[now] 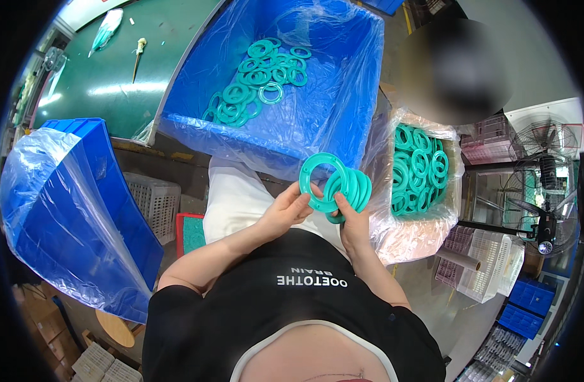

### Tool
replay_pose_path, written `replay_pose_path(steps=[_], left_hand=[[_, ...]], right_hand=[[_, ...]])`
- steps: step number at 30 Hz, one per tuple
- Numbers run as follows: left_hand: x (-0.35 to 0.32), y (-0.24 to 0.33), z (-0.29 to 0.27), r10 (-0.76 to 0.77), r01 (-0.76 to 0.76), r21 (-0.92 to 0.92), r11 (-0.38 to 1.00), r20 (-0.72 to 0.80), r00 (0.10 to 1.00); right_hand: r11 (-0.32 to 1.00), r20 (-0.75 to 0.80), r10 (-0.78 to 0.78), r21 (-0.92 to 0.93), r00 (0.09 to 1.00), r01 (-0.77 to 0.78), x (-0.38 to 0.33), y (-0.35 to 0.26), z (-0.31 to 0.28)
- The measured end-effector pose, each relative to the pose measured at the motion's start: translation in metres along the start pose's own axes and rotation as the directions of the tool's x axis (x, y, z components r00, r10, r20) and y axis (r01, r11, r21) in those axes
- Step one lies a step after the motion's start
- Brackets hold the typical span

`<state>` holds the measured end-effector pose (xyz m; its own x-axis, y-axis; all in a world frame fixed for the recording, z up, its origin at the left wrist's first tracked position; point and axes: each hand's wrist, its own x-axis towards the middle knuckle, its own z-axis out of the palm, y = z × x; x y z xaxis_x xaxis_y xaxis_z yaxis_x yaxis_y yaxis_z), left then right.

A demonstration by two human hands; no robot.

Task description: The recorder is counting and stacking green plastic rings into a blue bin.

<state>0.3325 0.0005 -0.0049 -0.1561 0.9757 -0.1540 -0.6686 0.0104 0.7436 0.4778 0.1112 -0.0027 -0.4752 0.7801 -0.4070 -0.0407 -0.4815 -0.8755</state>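
Two hands on teal rings: left hand (290, 209) pinches one flat ring (318, 181), right hand (354, 224) grips a stack of rings (351, 186) (held above the lap, before the blue bin (333, 121)). Risk: stack fans loose, rings could slip floorward.
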Motion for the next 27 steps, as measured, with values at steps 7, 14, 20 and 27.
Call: replay_pose_path(steps=[7, 14, 20, 27], left_hand=[[0.006, 0.003, -0.002, -0.112, 0.135, 0.085, 0.987, -0.23, 0.967], [0.023, -0.023, -0.022, 0.233, 0.054, 0.821, 0.568, -0.223, 0.946], [0.039, 0.0, -0.014, 0.057, 0.052, 0.524, 0.85, -0.189, 0.98], [0.03, 0.001, -0.018, -0.238, 0.24, 0.045, 0.97, -0.045, 0.97]], right_hand=[[0.9, 0.106, -0.345, -0.244, 0.933, 0.361, -0.021, -0.005, 0.01], [0.963, 0.004, -0.239, -0.126, 0.971, 0.238, -0.016, -0.002, 0.002], [0.88, -0.3, -0.47, -0.23, 0.83, 0.415, 0.033, -0.019, -0.086], [0.783, 0.191, -0.248, -0.537, 0.95, 0.313, 0.005, -0.02, -0.058]])
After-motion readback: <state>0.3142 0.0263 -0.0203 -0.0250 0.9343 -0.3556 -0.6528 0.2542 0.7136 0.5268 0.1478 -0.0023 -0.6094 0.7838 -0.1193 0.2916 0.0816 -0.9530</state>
